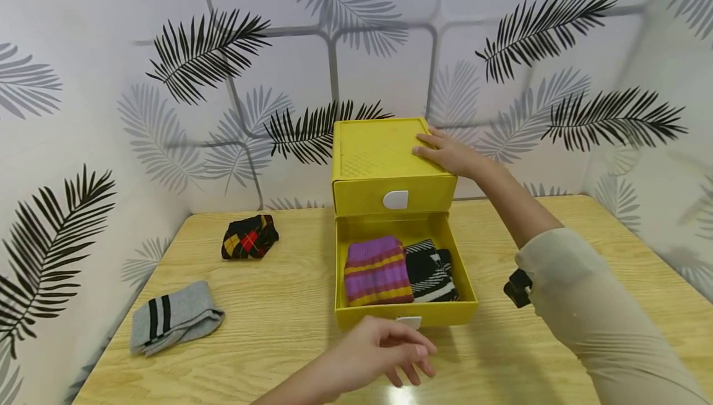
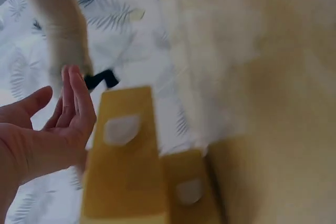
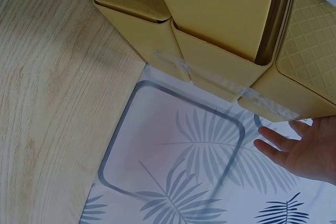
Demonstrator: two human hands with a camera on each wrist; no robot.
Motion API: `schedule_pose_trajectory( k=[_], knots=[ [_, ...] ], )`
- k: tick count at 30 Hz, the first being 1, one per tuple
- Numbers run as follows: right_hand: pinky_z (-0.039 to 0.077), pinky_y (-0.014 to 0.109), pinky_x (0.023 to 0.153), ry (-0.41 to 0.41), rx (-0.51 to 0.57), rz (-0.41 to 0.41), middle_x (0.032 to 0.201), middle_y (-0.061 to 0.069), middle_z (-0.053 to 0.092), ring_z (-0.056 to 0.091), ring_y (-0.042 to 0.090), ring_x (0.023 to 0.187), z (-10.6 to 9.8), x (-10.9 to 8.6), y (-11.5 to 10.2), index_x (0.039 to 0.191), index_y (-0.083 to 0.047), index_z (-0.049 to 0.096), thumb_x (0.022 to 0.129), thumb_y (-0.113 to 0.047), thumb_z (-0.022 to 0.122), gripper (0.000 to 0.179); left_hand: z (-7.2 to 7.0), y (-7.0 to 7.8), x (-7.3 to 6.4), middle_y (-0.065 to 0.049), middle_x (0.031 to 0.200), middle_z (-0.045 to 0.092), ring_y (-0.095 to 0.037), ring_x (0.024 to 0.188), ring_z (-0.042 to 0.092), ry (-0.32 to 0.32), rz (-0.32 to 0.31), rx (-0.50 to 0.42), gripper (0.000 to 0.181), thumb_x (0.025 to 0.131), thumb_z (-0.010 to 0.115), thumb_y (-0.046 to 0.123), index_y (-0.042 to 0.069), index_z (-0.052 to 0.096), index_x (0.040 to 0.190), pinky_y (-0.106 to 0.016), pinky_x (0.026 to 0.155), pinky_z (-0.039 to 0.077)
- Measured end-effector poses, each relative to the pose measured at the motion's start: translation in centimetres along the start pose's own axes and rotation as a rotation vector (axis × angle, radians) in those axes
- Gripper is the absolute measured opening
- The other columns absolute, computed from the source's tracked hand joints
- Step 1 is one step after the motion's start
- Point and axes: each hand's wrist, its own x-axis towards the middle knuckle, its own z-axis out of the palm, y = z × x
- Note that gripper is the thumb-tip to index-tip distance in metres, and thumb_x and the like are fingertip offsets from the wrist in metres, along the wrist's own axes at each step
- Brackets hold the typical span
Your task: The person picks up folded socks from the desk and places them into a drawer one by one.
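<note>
A yellow drawer box (image 1: 384, 148) stands at the back of the wooden table. Its lower drawer (image 1: 356, 316) is pulled out. Inside lie a folded purple striped knit piece, likely a sock (image 1: 380, 272), and a folded black-and-white patterned one (image 1: 427, 272). My right hand (image 1: 448, 156) rests on the right side of the box's top, fingers extended; in the right wrist view that hand (image 3: 312, 150) is beside the box edge. My left hand (image 1: 384, 352) hangs just in front of the lower drawer's white pull tab (image 1: 409, 322), fingers loosely bent around nothing; the left wrist view also shows this hand (image 2: 58, 124).
Left on the table lie a folded grey sock with black stripes (image 1: 175, 318) and a folded black, red and yellow argyle sock (image 1: 249, 237). The upper drawer (image 1: 362, 197) is closed. A leaf-patterned wall (image 1: 295, 77) stands behind the table.
</note>
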Motion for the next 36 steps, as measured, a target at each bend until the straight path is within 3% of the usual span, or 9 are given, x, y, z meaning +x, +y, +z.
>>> schedule_pose_trajectory(
  k=[3,6,9,12,18,26,36],
  knots=[
    [0.004,0.058,0.104,-0.005,0.003,-0.002,0.151,0.016,-0.001,-0.001,0.038,0.135,0.0,-0.1,0.0,0.147,-0.005,0.017,0.099,-0.041,0.033,0.062,0.6,-1.6,0.7,-0.016,0.102,0.065,-0.024,0.087,0.064,-0.099,-0.167,-0.196,0.032,0.096,0.048,0.019,-0.003,0.06,0.115,-0.034,0.072,0.052],
    [0.004,0.058,0.103,-0.01,0.007,-0.004,0.151,0.016,-0.001,-0.001,0.038,0.135,0.0,-0.1,-0.1,0.147,-0.005,0.017,0.099,-0.041,0.033,0.063,1.0,-2.8,1.3,-0.016,0.112,0.061,-0.029,0.1,0.06,-0.094,-0.278,-0.375,0.039,0.097,0.046,0.026,-0.004,0.051,0.122,-0.039,0.084,0.048],
    [0.004,0.058,0.104,-0.007,0.012,-0.003,0.151,0.017,-0.001,-0.001,0.039,0.135,0.0,-0.1,-0.2,0.147,-0.005,0.017,0.099,-0.041,0.033,0.063,1.0,-3.7,2.0,-0.016,0.117,0.058,-0.033,0.107,0.055,-0.031,-0.286,-0.549,0.044,0.095,0.048,0.03,-0.003,0.046,0.124,-0.043,0.09,0.043],
    [0.004,0.058,0.104,-0.006,0.011,-0.001,0.151,0.017,-0.001,-0.001,0.039,0.135,-0.1,-0.1,-0.2,0.147,-0.006,0.016,0.099,-0.041,0.033,0.062,0.8,-4.2,2.5,-0.016,0.12,0.056,-0.033,0.11,0.052,0.018,-0.257,-0.648,0.05,0.094,0.05,0.032,-0.006,0.046,0.125,-0.043,0.093,0.041],
    [0.004,0.058,0.103,-0.009,0.008,-0.008,0.151,0.017,-0.002,-0.001,0.039,0.135,-0.1,-0.2,-0.1,0.147,-0.005,0.016,0.099,-0.04,0.033,0.062,0.2,-4.6,3.2,-0.016,0.119,0.057,-0.035,0.113,0.05,0.063,-0.266,-0.725,0.048,0.092,0.051,0.036,-0.005,0.052,0.118,-0.043,0.095,0.039],
    [0.003,0.058,0.103,-0.01,0.014,-0.006,0.152,0.015,-0.002,-0.002,0.038,0.135,-0.2,-0.1,0.0,0.148,-0.006,0.016,0.099,-0.042,0.033,0.063,-1.0,-3.6,3.5,-0.021,0.129,0.048,-0.034,0.119,0.044,-0.032,-0.295,-0.747,0.05,0.095,0.046,0.035,-0.006,0.045,0.124,-0.042,0.098,0.036],
    [0.004,0.058,0.104,-0.007,0.018,-0.003,0.151,0.017,-0.002,-0.001,0.04,0.134,0.0,0.1,0.0,0.147,-0.006,0.017,0.099,-0.04,0.034,0.062,-2.0,-2.5,4.8,-0.025,0.131,0.044,-0.034,0.118,0.045,-0.015,-0.308,-0.735,0.061,0.095,0.045,0.034,-0.014,0.036,0.132,-0.041,0.098,0.036]
  ],
)
